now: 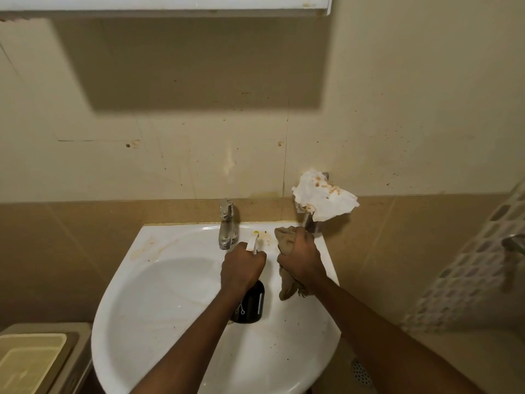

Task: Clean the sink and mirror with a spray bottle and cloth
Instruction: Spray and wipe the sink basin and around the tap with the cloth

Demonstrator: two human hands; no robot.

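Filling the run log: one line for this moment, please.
left hand grips spray bottle | right hand grips brown cloth on sink rim | nozzle toward stains

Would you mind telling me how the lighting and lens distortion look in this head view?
Head view: warm, dim light; the cabinet throws a broad dark shadow on the wall; wide-angle bending curves the sink rim and frame edges; mild glare on the tap.

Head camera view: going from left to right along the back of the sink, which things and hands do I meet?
Faucet → left hand gripping the dark spray bottle → right hand gripping the brown cloth → stained white tissue on the wall holder.
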